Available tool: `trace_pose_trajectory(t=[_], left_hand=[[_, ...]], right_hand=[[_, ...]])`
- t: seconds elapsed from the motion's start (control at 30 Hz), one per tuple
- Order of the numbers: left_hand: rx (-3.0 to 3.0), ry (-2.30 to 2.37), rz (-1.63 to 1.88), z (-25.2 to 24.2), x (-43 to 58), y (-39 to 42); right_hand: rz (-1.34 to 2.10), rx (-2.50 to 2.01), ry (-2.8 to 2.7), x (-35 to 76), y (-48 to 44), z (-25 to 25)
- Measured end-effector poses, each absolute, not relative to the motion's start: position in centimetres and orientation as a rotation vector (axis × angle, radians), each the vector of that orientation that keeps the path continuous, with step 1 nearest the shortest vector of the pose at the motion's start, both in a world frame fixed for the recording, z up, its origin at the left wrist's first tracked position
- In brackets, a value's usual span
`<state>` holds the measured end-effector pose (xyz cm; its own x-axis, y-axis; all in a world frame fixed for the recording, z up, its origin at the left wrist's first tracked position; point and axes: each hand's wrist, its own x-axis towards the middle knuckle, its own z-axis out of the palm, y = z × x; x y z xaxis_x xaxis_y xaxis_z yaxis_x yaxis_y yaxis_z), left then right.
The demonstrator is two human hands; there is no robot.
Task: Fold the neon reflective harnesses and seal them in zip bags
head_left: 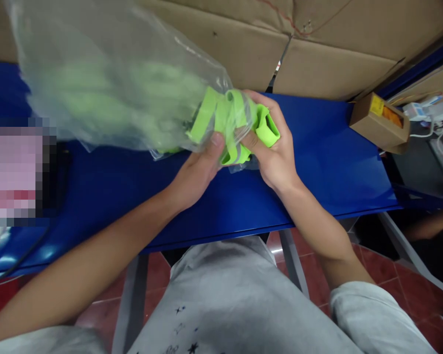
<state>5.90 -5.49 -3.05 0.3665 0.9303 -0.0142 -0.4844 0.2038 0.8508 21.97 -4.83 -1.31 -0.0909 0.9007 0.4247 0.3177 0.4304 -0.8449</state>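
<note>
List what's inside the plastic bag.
Inside the cloudy plastic bag: bright green bands, at least one grey-striped, bunched toward the end held by the left hand and right hand. Elsewhere only blurred green shows; count and anything beneath are hidden.

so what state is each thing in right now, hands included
Plastic bag: open at the end by the hands, green showing through
Green straps: bunched and looped, partly sticking out of the bag
Left hand: closed on the bag and straps
Right hand: closed around the straps
Cardboard box: open on one side, orange contents visible
</note>
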Motion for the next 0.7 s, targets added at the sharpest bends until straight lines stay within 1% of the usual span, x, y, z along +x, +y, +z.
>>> trace_pose_trajectory(t=[0.07, 0.13, 0.3, 0.37, 0.53, 0.7], left_hand=[[0.934, 0.569, 1.062, -3.1, 6.0, -5.7], [0.993, 0.535, 1.117, -2.6, 5.5, -5.6], [1.0, 0.411, 1.257, -0.9, 4.0, -5.2], [0.955, 0.427, 1.297, -1.0, 4.6, -5.3], [0.794, 0.54, 1.32, -2.4, 7.0, -6.0], [0.787, 0.598, 1.301, -2.5, 6.5, -5.3]], right_hand=[[0.742, -0.995, -1.62, 21.9, -4.6, -1.7], [0.77, -0.943, -1.624, 22.0, -4.4, -1.9], [0.765, -0.934, -1.689, 21.8, -4.5, -1.6], [0.726, -0.952, -1.711, 21.2, -4.9, -1.5], [0.515, -1.252, -1.699, 19.1, -5.5, -2.4], [0.577, -1.126, -1.709, 18.6, -5.8, -3.7]])
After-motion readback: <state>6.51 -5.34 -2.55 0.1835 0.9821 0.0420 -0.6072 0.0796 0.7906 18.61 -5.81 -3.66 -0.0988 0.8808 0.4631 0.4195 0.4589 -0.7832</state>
